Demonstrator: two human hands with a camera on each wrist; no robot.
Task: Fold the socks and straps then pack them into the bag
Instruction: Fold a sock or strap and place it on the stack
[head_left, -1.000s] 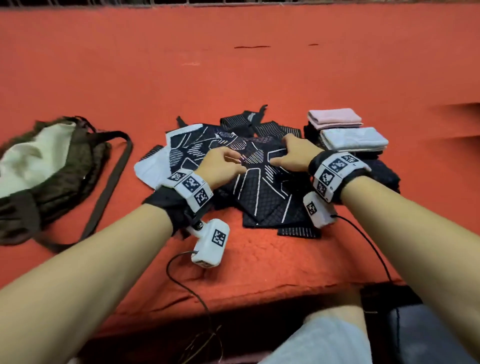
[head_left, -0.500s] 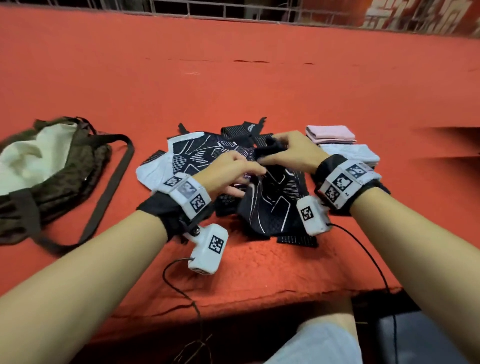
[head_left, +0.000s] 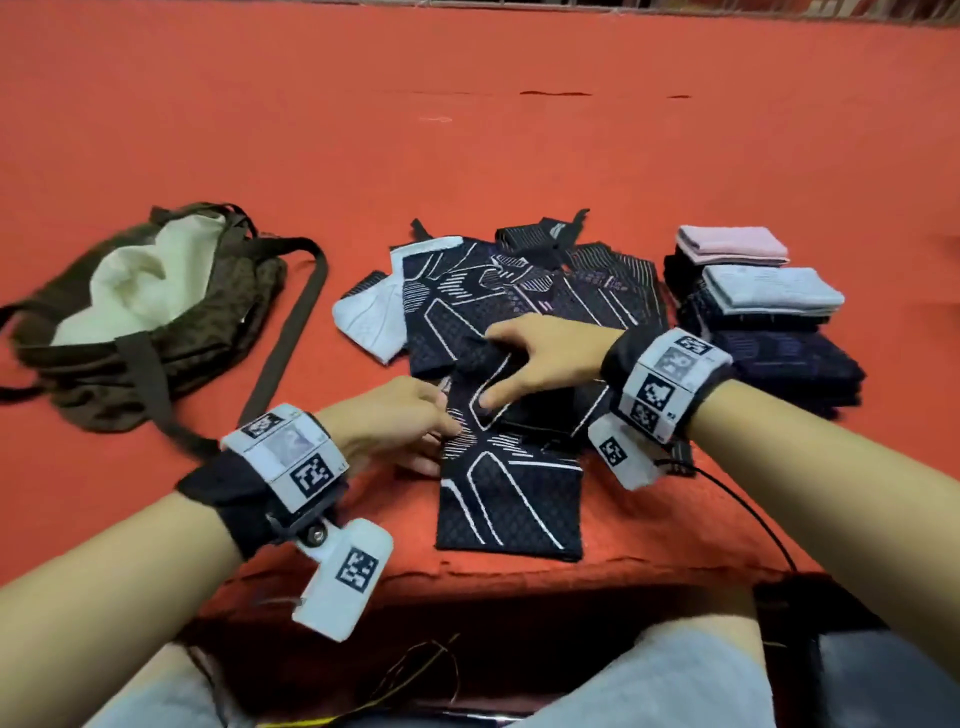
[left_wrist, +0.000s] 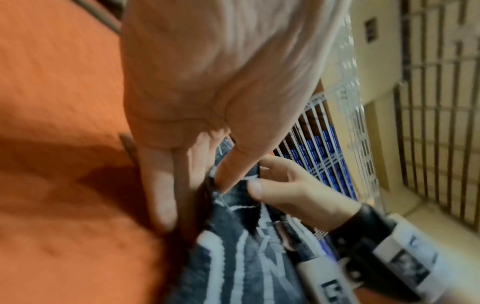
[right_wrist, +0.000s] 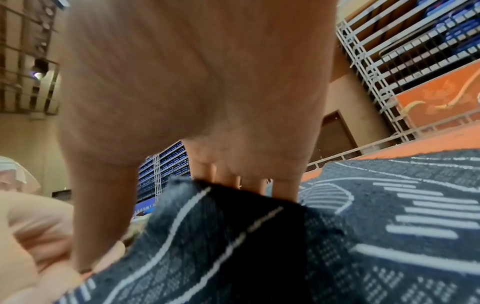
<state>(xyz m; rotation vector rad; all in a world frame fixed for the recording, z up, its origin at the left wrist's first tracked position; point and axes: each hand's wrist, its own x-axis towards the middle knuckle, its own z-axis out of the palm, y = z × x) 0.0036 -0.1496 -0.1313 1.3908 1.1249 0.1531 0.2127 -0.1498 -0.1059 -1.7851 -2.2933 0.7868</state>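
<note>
1. Both hands were on one black strap with white line pattern (head_left: 506, 499), lying at the red table (head_left: 467, 130)'s near edge.
2. Right hand (head_left: 545, 358) pinched its folded top.
3. Left hand (head_left: 400, 421) pressed flat-fingered against its left side.

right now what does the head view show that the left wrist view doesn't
Only the head view shows the open bag at left, the stack of folded socks at right, the pile of unfolded black pieces behind the hands, and the whole patterned sock laid near the table edge.

Only the left wrist view shows, close up, the left hand's thumb pressing the sock's edge, and the metal railings beyond the table.

Both show the left hand, the right hand, the sock between them and the red cloth.
</note>
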